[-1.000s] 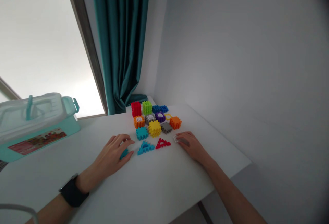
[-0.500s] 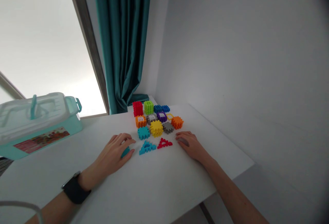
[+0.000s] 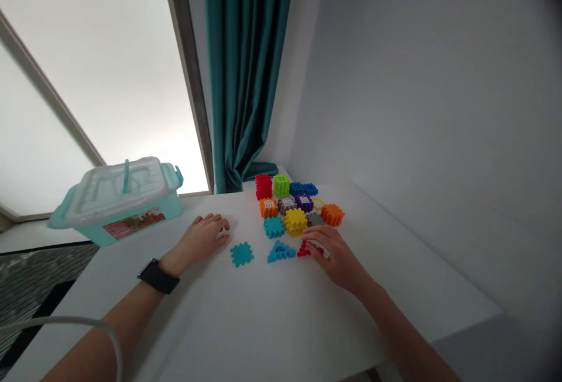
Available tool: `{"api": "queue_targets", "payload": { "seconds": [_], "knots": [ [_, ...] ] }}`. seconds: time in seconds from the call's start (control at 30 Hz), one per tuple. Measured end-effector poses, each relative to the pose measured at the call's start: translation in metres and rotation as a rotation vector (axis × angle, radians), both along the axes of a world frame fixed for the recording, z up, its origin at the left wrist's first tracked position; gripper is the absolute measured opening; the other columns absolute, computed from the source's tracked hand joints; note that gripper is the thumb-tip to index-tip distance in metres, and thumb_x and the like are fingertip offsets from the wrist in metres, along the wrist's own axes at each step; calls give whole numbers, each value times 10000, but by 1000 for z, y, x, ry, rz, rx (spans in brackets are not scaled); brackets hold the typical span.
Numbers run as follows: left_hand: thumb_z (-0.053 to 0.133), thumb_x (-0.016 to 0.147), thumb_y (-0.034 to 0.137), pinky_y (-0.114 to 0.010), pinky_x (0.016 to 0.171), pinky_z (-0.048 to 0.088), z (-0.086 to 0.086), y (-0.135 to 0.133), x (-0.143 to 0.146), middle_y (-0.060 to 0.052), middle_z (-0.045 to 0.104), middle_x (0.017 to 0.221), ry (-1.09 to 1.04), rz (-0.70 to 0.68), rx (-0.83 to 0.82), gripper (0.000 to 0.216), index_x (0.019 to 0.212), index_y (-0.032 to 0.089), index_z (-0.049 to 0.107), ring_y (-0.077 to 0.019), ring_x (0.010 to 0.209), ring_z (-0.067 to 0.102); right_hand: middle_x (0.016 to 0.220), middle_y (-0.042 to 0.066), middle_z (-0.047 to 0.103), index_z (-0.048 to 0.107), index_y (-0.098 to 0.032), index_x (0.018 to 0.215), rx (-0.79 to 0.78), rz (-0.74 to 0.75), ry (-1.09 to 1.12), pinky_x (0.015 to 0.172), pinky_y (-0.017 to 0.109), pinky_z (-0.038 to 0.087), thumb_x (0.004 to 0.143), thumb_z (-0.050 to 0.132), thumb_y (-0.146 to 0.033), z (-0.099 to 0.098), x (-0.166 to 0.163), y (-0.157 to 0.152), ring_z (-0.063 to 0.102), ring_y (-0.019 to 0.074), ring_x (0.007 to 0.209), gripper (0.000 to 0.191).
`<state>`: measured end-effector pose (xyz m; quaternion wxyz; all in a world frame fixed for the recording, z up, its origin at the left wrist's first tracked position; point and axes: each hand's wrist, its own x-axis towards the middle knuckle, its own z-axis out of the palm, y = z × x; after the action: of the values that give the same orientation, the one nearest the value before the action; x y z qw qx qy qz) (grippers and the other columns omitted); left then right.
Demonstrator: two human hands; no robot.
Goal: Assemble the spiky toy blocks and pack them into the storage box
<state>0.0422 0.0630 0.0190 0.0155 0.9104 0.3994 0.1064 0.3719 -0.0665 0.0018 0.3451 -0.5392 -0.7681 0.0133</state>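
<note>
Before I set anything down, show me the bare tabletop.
Free: the white table nearer you than the flat blue square, and right of the rightmost orange block. Crowded: around the yellow block, and where the right hand overlaps the red triangle.

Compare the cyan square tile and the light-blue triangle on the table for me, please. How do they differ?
The cyan square tile has a four-sided outline; the light-blue triangle is three-sided. The tile's face looks solid, while the triangle has an opening in its middle. The tile lies nearer the left hand; the triangle lies nearer the right hand. Both are bluish with notched edges.
</note>
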Motion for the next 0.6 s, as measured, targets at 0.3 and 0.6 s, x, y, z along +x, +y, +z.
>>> {"api": "queue_targets", "payload": {
  "seconds": [0.3, 0.6],
  "knots": [
    [544, 848, 319, -408, 880, 428, 0, -1, 2, -109, 688, 1058, 142, 148, -140, 224, 984, 192, 669, -294, 1021, 628, 1058, 62, 697, 630, -233, 1017, -24, 153, -26, 967, 425, 439, 955, 516, -196, 9, -52, 7, 618, 226, 1023, 136],
    [581, 802, 257, -330, 744, 435, -9, 1, 3, -55, 684, 940, 2, 124, -244, 181, 977, 208, 583, -223, 823, 643, 1041, 59, 684, 626, -226, 1009, -29, 182, 1, 953, 422, 441, 952, 515, -178, 7, -64, 5, 598, 224, 1007, 134]
  ]
}}
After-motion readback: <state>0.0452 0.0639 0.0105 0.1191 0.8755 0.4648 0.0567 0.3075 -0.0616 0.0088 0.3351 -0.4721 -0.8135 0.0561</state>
